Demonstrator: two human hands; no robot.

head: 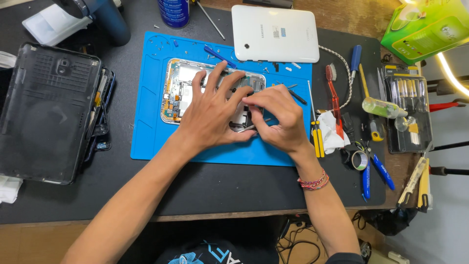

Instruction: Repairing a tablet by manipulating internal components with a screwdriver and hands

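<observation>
An opened tablet [181, 83] with bare circuit boards lies on a blue work mat [146, 132]. My left hand [211, 112] rests flat on it with fingers spread, holding it down. My right hand [274, 119] sits just right of the left, fingers pinched on thin metal tweezers [244, 128] whose tip reaches the tablet's lower right part. Both hands hide that corner of the tablet. A beaded bracelet [313, 182] circles my right wrist.
A white tablet back cover [274, 33] lies at the top of the mat. A black tablet shell [46, 110] lies left. Right of the mat are a yellow screwdriver [317, 134], red brush [334, 98], tape roll [359, 160], blue pens and a tool case [408, 110]. Green box [425, 22] top right.
</observation>
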